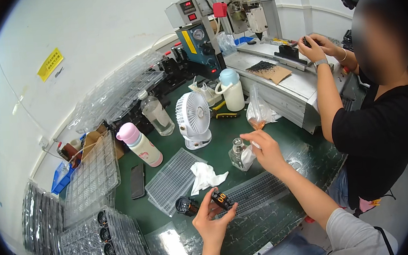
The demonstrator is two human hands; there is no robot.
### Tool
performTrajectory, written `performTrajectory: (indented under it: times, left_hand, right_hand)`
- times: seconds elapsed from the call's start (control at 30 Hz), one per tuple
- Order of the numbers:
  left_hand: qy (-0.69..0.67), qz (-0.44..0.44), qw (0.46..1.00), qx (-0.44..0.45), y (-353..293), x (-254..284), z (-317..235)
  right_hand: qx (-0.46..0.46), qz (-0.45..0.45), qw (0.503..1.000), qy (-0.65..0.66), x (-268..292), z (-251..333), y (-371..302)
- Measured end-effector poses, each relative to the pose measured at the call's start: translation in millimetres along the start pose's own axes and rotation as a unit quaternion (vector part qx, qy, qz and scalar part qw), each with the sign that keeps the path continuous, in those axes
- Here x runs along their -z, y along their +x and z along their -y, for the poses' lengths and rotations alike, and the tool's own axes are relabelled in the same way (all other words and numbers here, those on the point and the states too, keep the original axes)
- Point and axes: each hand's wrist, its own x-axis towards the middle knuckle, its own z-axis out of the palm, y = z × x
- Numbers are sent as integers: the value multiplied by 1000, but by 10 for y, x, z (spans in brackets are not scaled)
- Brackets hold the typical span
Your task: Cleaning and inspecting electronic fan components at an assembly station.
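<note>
Nearest the bench's front edge, my left hand (212,224) pinches a small black module with an orange lit display (222,199) between thumb and fingertips, raised just above a perforated grey tray (258,190). Just left of it a round black part (186,205) lies on the green bench mat (219,131). Clear plastic trays holding round black parts (105,243) are stacked at the front left corner. Beyond, a crumpled white tissue (206,176) rests on a second perforated tray (172,179), with a dark phone (138,180) to its left. My right hand (264,149) closes finger and thumb on a white wad (249,155) touching a small glass bottle (237,153). Further back stand a white desk fan (193,118), a pink bottle (140,144), a clear bottle (156,113) and a white jug with a blue lid (231,88). At the far right, another person's hands (316,47) work beside a dispensing machine (239,8).
</note>
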Motion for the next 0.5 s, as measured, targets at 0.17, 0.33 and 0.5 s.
performTrajectory:
  times: [0.17, 0.33, 0.5]
  left_hand:
    - [-1, 4, 1000, -4, -7, -23, -2]
    - [3, 6, 1000, -5, -20, 17, -11]
    - [-22, 3, 1000, 1, -14, -2, 17]
  right_hand:
    - [54, -6, 996, -65, 33, -126, -16]
    - [-33, 7, 999, 23, 82, -48, 26]
    - [-210, -17, 902, 376, 25, -219, 65]
